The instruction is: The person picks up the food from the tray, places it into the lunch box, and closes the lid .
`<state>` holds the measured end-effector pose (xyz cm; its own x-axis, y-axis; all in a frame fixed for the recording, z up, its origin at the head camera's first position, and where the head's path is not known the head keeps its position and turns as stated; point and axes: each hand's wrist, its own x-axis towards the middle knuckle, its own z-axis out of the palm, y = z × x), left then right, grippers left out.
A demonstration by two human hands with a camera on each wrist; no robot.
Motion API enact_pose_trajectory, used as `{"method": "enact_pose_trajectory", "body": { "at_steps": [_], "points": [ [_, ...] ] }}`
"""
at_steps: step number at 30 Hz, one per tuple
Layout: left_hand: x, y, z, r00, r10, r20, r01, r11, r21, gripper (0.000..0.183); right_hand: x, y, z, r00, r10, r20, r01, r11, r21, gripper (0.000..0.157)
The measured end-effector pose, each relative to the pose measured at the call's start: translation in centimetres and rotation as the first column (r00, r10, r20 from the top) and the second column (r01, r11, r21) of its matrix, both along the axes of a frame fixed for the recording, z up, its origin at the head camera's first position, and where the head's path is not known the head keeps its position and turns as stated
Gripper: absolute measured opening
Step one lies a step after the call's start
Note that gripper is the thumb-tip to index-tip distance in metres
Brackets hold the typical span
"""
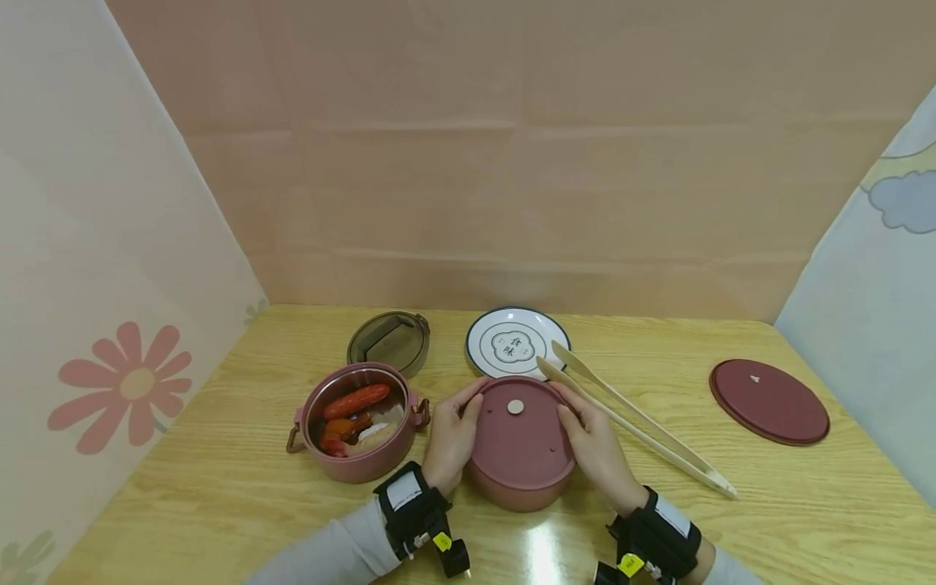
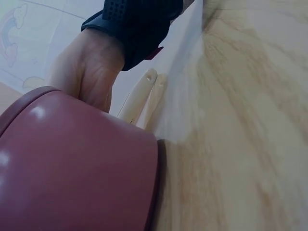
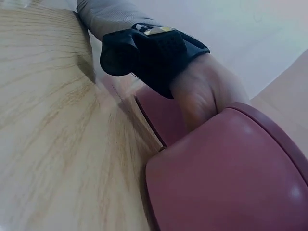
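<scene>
A dusky-pink round bowl (image 1: 519,491) sits before me on the table, covered by a matching flat lid (image 1: 521,443) with a small pale knob. My left hand (image 1: 452,435) holds its left side, thumb near the lid's rim. On the opposite side my right hand (image 1: 601,451) grips it the same way. Both wrist views show the bowl's smooth wall (image 2: 82,159) close up, standing on the wood. Most fingertips are hidden behind the bowl there.
Left stands a pink pot (image 1: 373,463) with side handles, holding a red sausage (image 1: 356,401) and other food pieces. Behind it lies a brownish lid (image 1: 398,345). A white plate (image 1: 483,341), beige tongs (image 1: 658,439) and another dark pink lid (image 1: 771,402) lie behind and right.
</scene>
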<state>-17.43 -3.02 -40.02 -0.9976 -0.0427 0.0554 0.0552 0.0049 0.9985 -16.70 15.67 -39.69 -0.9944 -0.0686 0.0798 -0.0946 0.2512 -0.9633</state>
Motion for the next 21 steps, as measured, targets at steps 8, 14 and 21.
{"method": "enact_pose_trajectory", "body": {
  "at_steps": [8, 14, 21],
  "points": [
    [0.0, 0.1, -0.2, 1.0, 0.024, -0.002, -0.024, 0.999, -0.026, 0.036, -0.1, 0.0, -0.1, 1.0, -0.009, -0.025, 0.011, 0.999, 0.041, 0.04],
    [-0.4, -0.2, 0.0, 0.999, 0.001, 0.043, 0.002, 0.997, -0.079, 0.035, -0.4, 0.5, 0.1, 0.997, 0.056, -0.05, -0.051, 0.994, 0.1, 0.043],
    [-2.0, -0.8, 0.8, 0.989, -0.121, 0.09, 0.132, 0.981, -0.139, 0.043, -2.5, 0.9, 0.7, 0.994, 0.104, -0.046, -0.095, 0.982, 0.165, 0.051]
  ]
}}
